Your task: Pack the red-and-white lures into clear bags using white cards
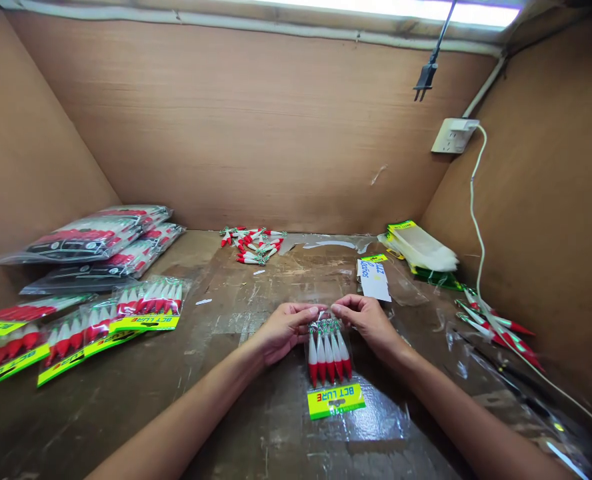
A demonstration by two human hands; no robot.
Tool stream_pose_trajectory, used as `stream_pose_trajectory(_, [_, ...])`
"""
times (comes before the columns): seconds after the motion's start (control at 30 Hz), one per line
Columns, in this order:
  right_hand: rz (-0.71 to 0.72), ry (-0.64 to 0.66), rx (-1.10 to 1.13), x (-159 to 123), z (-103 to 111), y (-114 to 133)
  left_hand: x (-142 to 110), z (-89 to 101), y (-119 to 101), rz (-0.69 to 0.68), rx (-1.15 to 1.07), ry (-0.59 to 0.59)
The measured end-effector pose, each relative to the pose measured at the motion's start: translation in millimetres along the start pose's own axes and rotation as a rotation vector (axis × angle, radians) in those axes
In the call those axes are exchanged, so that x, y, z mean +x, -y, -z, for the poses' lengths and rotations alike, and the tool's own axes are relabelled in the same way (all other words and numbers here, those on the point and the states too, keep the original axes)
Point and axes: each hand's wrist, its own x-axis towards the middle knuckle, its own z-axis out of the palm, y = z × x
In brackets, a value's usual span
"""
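Observation:
A clear plastic packet point(329, 363) with a yellow-green "BCT LURE" header lies on the worn wooden table point(226, 400) in front of me. It holds several red-and-white lures side by side. My left hand point(285, 328) pinches the packet's far end from the left. From the right, my right hand point(367, 321) pinches the same end. The fingertips of both hands nearly meet over the lures' metal tips.
Finished lure packets point(149, 305) lie in a row at the left, with stacked bags point(93, 241) behind them. Loose lures point(252, 245) sit at the back, more loose lures point(496, 327) at the right. Empty packets point(421, 250) and a white label point(375, 280) lie back right. A cable point(476, 220) hangs from a wall socket.

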Motion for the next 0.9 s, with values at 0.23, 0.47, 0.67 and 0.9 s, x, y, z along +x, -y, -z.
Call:
stream_pose_trajectory(0.23, [-0.049,-0.021,0.067,-1.0,0.0,-7.1,3.0,0.5,3.6,-0.021,0.007,-0.005])
stream_pose_trajectory(0.47, [-0.058,-0.026,0.020,-0.1,2.5,-14.3,5.4,0.8,7.1,-0.044,0.022,-0.004])
stream_pose_trajectory(0.67, [0.553,-0.250,-0.610,-10.2,-7.0,6.8,13.3,1.1,12.9,-0.155,0.263,-0.116])
stream_pose_trajectory(0.9, [0.733,0.191,-1.281,5.0,-37.9,44.3,6.0,-2.6,10.0,-0.419,0.698,-0.179])
